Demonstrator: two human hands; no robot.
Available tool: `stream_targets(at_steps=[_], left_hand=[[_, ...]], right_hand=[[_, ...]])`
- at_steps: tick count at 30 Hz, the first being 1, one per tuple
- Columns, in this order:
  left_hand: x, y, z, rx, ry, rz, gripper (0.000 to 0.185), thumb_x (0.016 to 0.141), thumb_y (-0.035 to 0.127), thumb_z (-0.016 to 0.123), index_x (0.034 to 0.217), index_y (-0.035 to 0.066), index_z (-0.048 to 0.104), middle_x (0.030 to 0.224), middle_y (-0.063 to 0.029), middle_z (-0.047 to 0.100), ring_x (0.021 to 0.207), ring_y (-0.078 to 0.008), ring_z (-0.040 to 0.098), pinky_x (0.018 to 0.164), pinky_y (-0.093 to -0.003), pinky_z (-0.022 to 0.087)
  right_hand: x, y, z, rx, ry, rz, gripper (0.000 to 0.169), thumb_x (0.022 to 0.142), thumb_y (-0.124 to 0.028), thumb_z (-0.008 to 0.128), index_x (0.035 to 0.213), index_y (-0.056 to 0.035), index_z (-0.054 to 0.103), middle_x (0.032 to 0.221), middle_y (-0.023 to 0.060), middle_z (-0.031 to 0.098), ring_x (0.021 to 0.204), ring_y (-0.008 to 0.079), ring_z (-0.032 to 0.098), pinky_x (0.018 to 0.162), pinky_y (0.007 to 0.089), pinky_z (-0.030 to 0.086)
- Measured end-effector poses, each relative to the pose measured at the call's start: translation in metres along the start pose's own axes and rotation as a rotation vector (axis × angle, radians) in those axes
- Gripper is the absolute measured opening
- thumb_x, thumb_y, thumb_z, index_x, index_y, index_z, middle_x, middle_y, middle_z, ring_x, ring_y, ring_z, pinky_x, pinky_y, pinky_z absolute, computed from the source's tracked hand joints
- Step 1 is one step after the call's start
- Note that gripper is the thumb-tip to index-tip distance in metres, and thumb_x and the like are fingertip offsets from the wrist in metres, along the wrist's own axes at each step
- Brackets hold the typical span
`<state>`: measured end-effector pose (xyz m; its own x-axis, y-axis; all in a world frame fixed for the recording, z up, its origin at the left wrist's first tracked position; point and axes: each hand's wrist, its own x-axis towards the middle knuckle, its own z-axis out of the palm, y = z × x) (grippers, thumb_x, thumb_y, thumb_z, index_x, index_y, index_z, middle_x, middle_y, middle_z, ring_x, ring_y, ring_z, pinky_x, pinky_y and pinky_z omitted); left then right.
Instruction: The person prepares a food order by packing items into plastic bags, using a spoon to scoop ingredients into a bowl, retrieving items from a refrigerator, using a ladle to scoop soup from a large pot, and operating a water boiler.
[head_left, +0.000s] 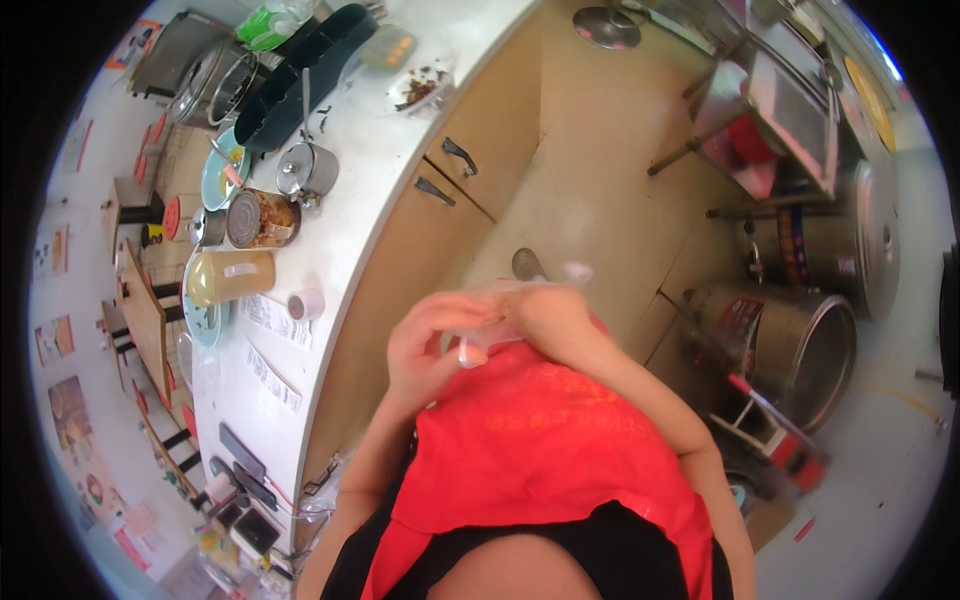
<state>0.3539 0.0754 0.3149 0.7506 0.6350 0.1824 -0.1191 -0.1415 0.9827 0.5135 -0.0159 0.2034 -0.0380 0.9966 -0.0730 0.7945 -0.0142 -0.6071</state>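
Both hands are close together in front of the red apron (555, 442). My left hand (431, 345) is curled, thumb and fingers around the edge of a clear, thin plastic item (487, 334), perhaps a bag or cup; a small white piece shows at the thumb tip. My right hand (551, 311) lies against the same plastic, its fingers mostly hidden and blurred. What the plastic holds cannot be told.
A white counter (367, 247) at the left bears a rusty can (262, 218), a metal lidded pot (306, 169), a yellowish container (231, 277), paper slips (274, 375) and a black divided tray (300, 82). Large steel barrels (772, 352) and a stool-like frame (795, 112) stand at the right.
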Motion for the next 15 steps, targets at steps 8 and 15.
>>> stream_targets(at_steps=[8,15], left_hand=[[0.053,0.003,-0.032,0.042,0.024,0.099,0.035,0.073,0.017,0.078,0.096,0.0,0.058,0.106,-0.0173,0.057,0.098,-0.0265,0.06,0.088,-0.0383,0.046],[0.083,0.005,-0.036,-0.065,0.055,0.128,0.031,0.074,0.013,0.077,0.095,0.0,0.059,0.105,-0.0169,0.058,0.097,-0.0259,0.06,0.088,-0.0359,0.046]], right_hand=[[0.118,0.004,-0.024,-0.022,-0.089,0.032,0.009,0.072,-0.008,0.058,0.078,-0.0062,0.065,0.076,0.0118,0.064,0.071,0.0278,0.063,0.059,0.039,0.049],[0.142,0.032,-0.051,0.022,0.029,-0.228,0.009,0.073,-0.015,0.061,0.074,-0.0072,0.065,0.075,0.0114,0.063,0.068,0.0287,0.063,0.058,0.0393,0.049]])
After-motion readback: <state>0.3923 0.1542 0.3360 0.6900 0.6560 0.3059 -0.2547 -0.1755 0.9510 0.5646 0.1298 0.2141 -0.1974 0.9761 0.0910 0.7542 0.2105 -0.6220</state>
